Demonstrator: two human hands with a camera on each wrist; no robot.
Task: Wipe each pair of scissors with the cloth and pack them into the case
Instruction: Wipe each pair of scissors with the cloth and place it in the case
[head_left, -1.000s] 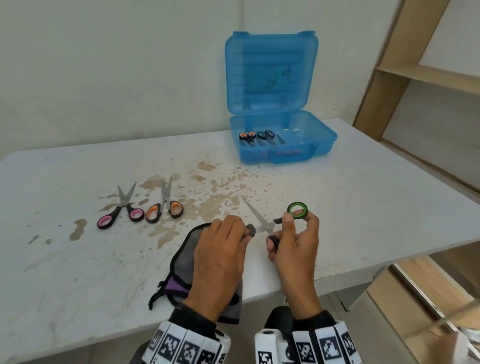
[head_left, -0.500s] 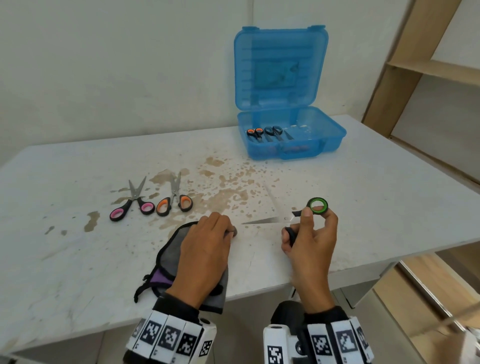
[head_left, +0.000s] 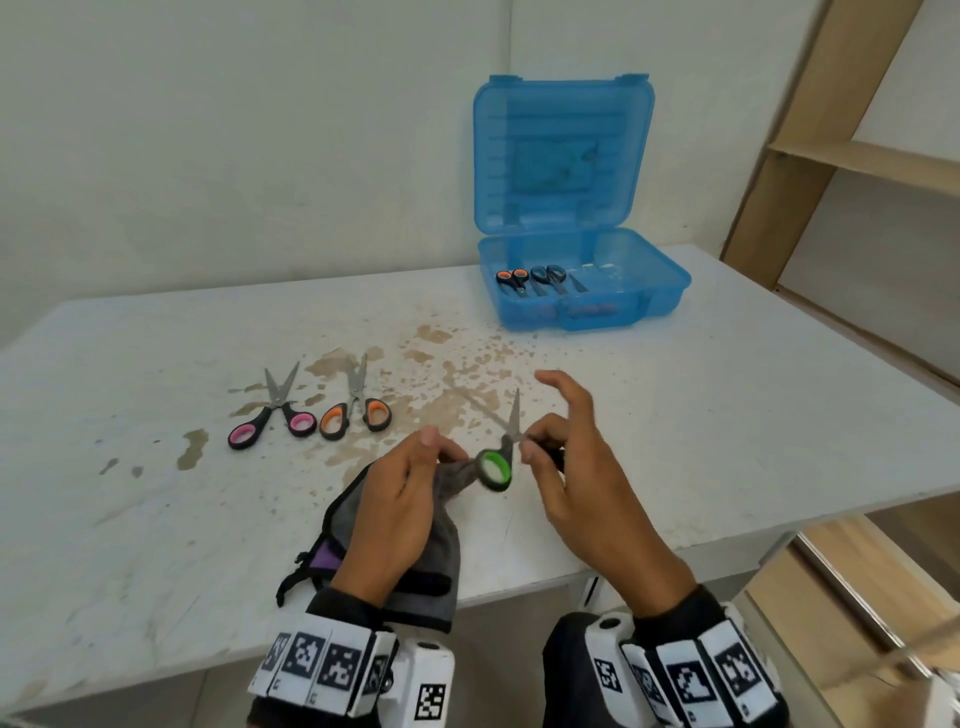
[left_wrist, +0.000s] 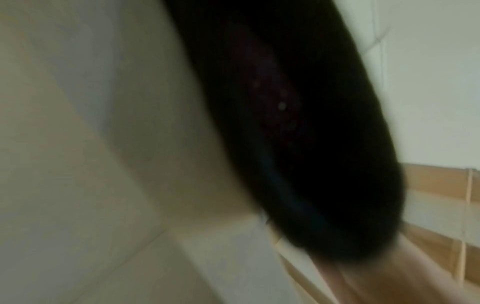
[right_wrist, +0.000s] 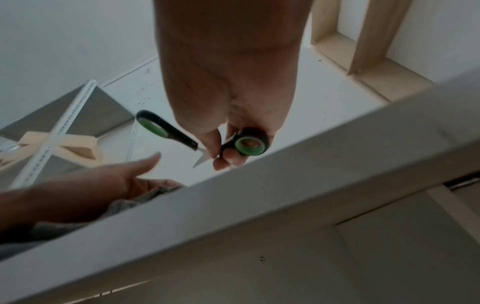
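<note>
A white tabletop (head_left: 727, 415), blotched with brown stains, stands against a pale wall, with a light wooden shelf unit (head_left: 810, 156) to the right.

Nearest, at the front edge, the left hand (head_left: 395, 514) lies on a grey cloth with black trim (head_left: 441, 545), its fingertips gathering a fold of it up against the green-and-black-handled scissors (head_left: 496, 465). The right hand (head_left: 576, 478) holds those scissors just above the table, thumb and curled fingers pinching one handle loop, index finger lifted and straight; the blades are parted and point away.

Farther left lie pink-handled scissors (head_left: 272, 423) and orange-handled scissors (head_left: 356, 413), side by side on the stains.

At the back sits the translucent blue plastic case (head_left: 649, 301), lid upright, with two pairs of scissors (head_left: 535, 278) inside, one orange-handled, one dark blue.
</note>
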